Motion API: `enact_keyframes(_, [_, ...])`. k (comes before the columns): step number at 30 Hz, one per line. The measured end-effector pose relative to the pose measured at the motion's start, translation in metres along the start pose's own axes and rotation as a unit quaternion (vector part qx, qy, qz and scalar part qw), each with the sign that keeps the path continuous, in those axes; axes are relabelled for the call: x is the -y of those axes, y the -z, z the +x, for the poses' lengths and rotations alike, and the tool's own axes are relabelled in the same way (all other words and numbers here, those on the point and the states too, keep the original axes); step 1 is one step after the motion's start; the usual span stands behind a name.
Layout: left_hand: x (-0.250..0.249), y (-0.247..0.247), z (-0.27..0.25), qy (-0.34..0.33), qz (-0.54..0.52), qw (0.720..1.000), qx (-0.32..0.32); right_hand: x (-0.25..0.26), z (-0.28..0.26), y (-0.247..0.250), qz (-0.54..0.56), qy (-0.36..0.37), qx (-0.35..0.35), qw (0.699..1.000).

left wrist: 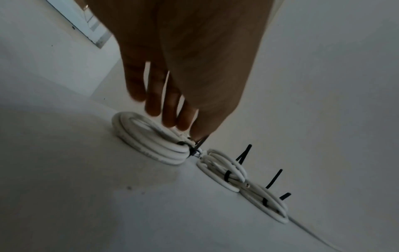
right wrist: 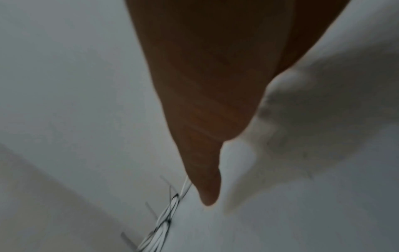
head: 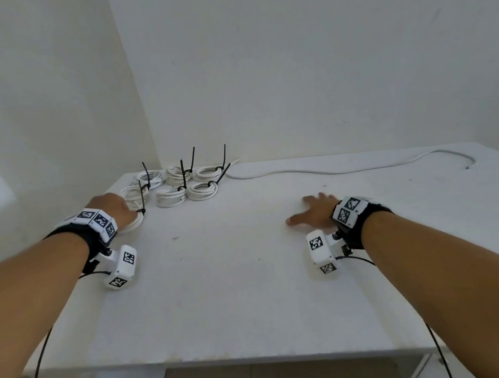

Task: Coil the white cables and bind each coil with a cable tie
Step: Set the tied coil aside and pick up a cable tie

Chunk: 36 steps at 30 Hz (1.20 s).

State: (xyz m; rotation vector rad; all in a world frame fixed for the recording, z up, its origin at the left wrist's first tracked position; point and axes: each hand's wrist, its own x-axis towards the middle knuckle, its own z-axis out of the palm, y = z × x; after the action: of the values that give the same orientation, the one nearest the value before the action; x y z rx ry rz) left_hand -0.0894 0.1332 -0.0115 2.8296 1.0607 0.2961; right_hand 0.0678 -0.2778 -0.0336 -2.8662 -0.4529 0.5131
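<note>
Under left hand (head: 114, 207), half-hidden coil (left wrist: 149, 141), right-wrist view blurred

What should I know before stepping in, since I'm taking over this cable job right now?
Left hand: fingers rest on a tied coil at the table's far left; its black tie is on.
Right hand: open, flat over the table, holding nothing.
Done: the other tied coils sit clustered just beyond the left hand.
Left: one loose cable lies uncoiled along the back edge. No spare tie is in view.
</note>
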Motion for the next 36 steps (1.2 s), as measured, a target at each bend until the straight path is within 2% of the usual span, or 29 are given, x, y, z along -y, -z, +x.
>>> enact_keyframes(2, [-0.007,0.009,-0.005,0.001,-0.091,0.993,-0.081,-0.015,0.005,0.005,-0.001,-0.047,-0.026,0.999])
enact_keyframes(4, [-0.022,0.012,-0.009,-0.022,-0.177,0.97,-0.166,-0.033,0.012,0.006,-0.009,-0.076,-0.029,0.997])
enact_keyframes(5, [-0.035,0.012,-0.01,-0.041,-0.205,0.961,-0.181,-0.039,0.015,0.006,-0.014,-0.083,-0.024,0.996])
enact_keyframes(6, [-0.05,0.011,-0.01,-0.068,-0.219,0.958,-0.173,-0.042,0.018,0.007,-0.022,-0.084,-0.017,0.996])
enact_keyframes(8, [-0.084,0.007,-0.008,-0.125,-0.214,0.962,-0.117,-0.042,0.025,0.009,-0.04,-0.085,-0.003,0.996])
enact_keyframes(12, [-0.158,-0.01,0.009,-0.211,-0.13,0.969,-0.006,-0.042,0.031,0.009,-0.059,-0.092,-0.001,0.994])
enact_keyframes(15, [-0.207,-0.029,0.024,-0.238,-0.077,0.967,0.041,-0.044,0.03,0.011,-0.046,-0.092,0.004,0.995])
enact_keyframes(18, [-0.243,-0.047,0.037,-0.233,-0.043,0.971,0.046,-0.045,0.028,0.011,-0.036,-0.093,-0.006,0.995])
enact_keyframes(25, [-0.262,-0.066,0.072,-0.208,0.025,0.972,0.101,-0.046,0.034,0.007,-0.023,-0.095,-0.011,0.995])
enact_keyframes(28, [-0.265,-0.066,0.077,-0.205,0.035,0.973,0.099,-0.047,0.036,0.009,-0.019,-0.092,-0.004,0.996])
enact_keyframes(33, [-0.261,-0.065,0.075,-0.203,0.01,0.974,0.098,-0.045,0.045,0.01,0.005,-0.098,0.031,0.995])
enact_keyframes(36, [-0.264,-0.062,0.066,-0.226,-0.057,0.968,0.096,-0.045,0.045,0.011,0.004,-0.093,0.031,0.995])
